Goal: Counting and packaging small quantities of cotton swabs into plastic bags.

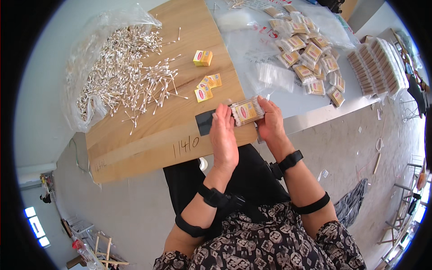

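Note:
Near the front edge of the wooden table, my right hand (271,123) grips a small pack of cotton swabs (246,111) by its right end. A yellow card with a red oval shows through the pack's front. My left hand (223,137) is held upright and flat, its fingers stretched along the pack's left end. A black flat piece (204,123) lies on the table beside my left fingers. Beyond the hands are several loose yellow cards (204,93) and a stack of the same cards (202,57).
A clear plastic bag (78,67) spills a big heap of loose cotton swabs (130,67) over the table's left. On the grey surface at the right lie clear sleeves (274,76), a pile of filled packs (310,54) and a wrapped block of packs (378,67).

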`<act>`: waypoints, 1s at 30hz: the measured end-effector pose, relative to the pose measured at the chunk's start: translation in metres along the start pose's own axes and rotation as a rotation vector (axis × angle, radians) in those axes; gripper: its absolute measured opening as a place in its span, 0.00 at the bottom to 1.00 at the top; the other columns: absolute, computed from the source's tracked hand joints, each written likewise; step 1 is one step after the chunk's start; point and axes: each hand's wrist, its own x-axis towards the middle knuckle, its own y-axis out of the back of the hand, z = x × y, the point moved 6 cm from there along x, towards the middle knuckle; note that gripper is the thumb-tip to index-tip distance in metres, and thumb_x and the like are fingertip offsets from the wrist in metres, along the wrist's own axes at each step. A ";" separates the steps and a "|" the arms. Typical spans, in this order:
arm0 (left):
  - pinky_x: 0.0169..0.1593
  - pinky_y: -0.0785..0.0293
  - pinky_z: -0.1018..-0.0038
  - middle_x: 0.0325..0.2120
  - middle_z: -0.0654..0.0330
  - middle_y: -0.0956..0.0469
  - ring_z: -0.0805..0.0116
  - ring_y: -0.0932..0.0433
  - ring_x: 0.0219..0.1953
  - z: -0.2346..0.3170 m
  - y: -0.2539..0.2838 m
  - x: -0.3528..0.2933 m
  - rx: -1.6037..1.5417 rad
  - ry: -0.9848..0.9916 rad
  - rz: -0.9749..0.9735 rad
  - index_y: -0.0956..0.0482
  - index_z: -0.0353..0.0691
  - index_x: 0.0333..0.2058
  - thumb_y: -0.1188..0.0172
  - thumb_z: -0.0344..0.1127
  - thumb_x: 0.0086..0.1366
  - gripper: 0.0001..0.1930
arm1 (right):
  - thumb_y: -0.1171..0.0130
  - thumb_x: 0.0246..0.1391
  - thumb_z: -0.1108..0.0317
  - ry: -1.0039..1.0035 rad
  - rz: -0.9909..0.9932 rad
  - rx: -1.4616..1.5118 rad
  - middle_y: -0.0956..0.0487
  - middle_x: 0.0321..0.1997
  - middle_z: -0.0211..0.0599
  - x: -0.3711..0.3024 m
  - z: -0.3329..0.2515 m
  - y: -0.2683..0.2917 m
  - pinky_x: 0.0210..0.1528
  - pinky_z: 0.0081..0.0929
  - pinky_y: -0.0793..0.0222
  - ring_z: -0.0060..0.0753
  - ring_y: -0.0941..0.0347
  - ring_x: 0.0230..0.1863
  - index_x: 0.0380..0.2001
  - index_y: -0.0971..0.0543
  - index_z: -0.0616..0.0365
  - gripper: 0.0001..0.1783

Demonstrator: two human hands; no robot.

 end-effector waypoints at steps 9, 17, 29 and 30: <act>0.62 0.38 0.63 0.57 0.38 0.34 0.50 0.33 0.59 0.026 -0.003 0.018 0.993 -0.486 -0.037 0.40 0.27 0.61 0.50 0.35 0.69 0.26 | 0.39 0.56 0.66 -0.092 -0.051 0.035 0.21 0.35 0.34 0.004 0.013 0.003 0.37 0.28 0.25 0.27 0.23 0.33 0.38 0.24 0.62 0.11; 0.47 0.27 0.60 0.35 0.43 0.21 0.47 0.23 0.36 0.049 0.014 0.036 2.264 -0.362 -0.209 0.29 0.24 0.44 0.46 0.27 0.58 0.16 | 0.39 0.57 0.63 0.027 0.145 -0.164 0.23 0.32 0.26 -0.006 0.000 0.018 0.29 0.18 0.41 0.19 0.32 0.31 0.39 0.22 0.58 0.11; 0.48 0.23 0.61 0.35 0.43 0.22 0.51 0.21 0.43 0.106 0.065 0.075 0.610 0.126 0.086 0.25 0.29 0.37 0.42 0.37 0.64 0.13 | 0.38 0.55 0.69 0.726 0.110 -0.623 0.29 0.34 0.27 -0.067 -0.057 -0.031 0.38 0.15 0.38 0.16 0.37 0.36 0.46 0.23 0.62 0.15; 0.48 0.23 0.61 0.35 0.43 0.22 0.51 0.21 0.43 0.107 0.072 0.075 0.627 0.126 0.083 0.25 0.29 0.37 0.42 0.37 0.64 0.13 | 0.39 0.55 0.69 0.685 0.086 -0.608 0.29 0.34 0.27 -0.066 -0.053 -0.032 0.38 0.15 0.38 0.16 0.36 0.35 0.45 0.23 0.62 0.15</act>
